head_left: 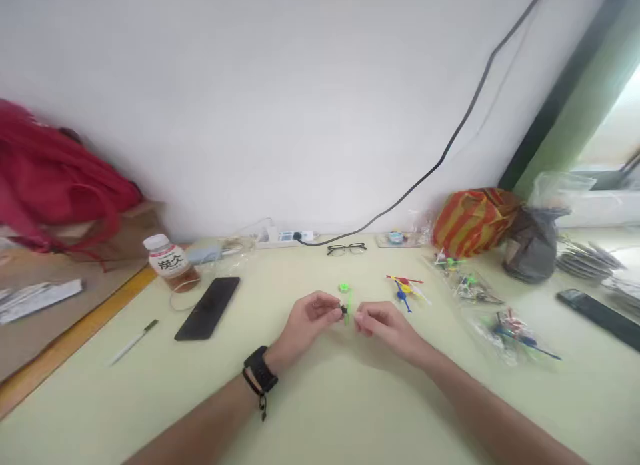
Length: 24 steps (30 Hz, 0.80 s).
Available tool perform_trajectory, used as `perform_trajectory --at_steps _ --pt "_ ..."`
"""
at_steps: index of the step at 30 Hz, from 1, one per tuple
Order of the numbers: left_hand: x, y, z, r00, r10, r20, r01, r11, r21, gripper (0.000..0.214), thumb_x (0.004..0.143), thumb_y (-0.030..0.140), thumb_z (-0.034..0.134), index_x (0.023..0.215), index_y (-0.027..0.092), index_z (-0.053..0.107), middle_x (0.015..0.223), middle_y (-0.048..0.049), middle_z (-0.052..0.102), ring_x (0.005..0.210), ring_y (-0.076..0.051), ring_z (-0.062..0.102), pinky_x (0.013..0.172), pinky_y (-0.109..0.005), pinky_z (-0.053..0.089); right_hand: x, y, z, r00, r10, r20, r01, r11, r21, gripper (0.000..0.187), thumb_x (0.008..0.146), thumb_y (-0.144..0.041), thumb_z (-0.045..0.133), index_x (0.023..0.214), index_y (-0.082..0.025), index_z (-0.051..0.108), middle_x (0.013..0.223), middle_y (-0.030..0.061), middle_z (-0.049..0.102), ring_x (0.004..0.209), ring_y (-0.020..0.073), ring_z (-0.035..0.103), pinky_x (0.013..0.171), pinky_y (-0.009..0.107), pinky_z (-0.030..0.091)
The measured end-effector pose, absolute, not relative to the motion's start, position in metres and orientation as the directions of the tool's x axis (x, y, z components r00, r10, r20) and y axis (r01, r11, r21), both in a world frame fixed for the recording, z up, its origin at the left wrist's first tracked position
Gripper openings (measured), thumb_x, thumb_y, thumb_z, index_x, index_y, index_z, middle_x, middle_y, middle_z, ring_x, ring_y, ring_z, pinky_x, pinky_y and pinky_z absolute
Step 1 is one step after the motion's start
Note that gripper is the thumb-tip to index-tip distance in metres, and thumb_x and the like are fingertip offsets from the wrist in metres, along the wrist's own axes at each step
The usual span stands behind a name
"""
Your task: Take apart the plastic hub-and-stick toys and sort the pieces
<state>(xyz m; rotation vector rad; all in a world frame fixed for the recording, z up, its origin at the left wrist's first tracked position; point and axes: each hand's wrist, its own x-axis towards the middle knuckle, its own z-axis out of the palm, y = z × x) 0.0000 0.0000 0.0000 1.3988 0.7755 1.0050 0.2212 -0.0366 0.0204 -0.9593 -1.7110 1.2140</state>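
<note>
Pinched closed, the left hand [309, 322] wants light pressure; the right hand [387, 324] curls nearby, its hold unclear; between them, a slim green piece [349, 302], best kept steady; on the far side, a round green piece [344, 287]; in the left pinch, a small black piece [344, 310]

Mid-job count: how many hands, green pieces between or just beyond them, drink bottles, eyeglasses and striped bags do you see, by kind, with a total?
Hands: 2 (left hand, right hand)
Green pieces: 2 (upright strip between the hands, loose piece just beyond)
Drink bottle: 1
Eyeglasses: 1
Striped bag: 1
Total: 7
</note>
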Motion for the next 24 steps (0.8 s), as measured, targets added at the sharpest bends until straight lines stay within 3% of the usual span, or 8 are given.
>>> perform_trajectory --at_steps 9,20,24 --pt "0.001 -0.002 0.003 0.402 0.906 0.134 -0.113 -0.096 0.989 0.026 0.083 0.035 0.084 0.098 0.017 0.072 0.095 -0.0051 0.075 0.089 -0.017 0.070 0.086 -0.030 0.057 0.217 -0.038 0.021 -0.313 0.932 0.186 0.164 0.246 -0.956 0.029 0.095 -0.050 0.065 0.098 -0.021 0.066 0.091 0.0034 0.065 0.076 0.0164 0.059 0.069 0.030 0.046" --pt "0.004 -0.008 0.005 0.463 0.874 0.148 -0.147 -0.089 0.985 0.029 0.078 0.028 0.088 0.099 0.016 0.071 0.106 -0.0100 0.076 0.099 -0.024 0.074 0.096 -0.041 0.059 0.212 -0.039 0.014 -0.311 0.949 0.051 0.118 0.092 -0.989 0.042 0.097 -0.060 0.056 0.089 -0.020 0.060 0.079 0.0017 0.062 0.067 0.0140 0.051 0.062 0.027 0.042" --pt "0.004 -0.008 0.004 0.450 0.868 0.210 -0.151 -0.158 0.976 0.029 0.076 0.027 0.089 0.096 0.017 0.071 0.102 -0.0080 0.074 0.099 -0.023 0.072 0.096 -0.040 0.058 0.214 -0.039 0.016 -0.353 0.932 0.084 0.133 0.139 -0.981 0.037 0.098 -0.056 0.057 0.091 -0.020 0.059 0.079 0.0000 0.060 0.069 0.0139 0.050 0.063 0.027 0.041"
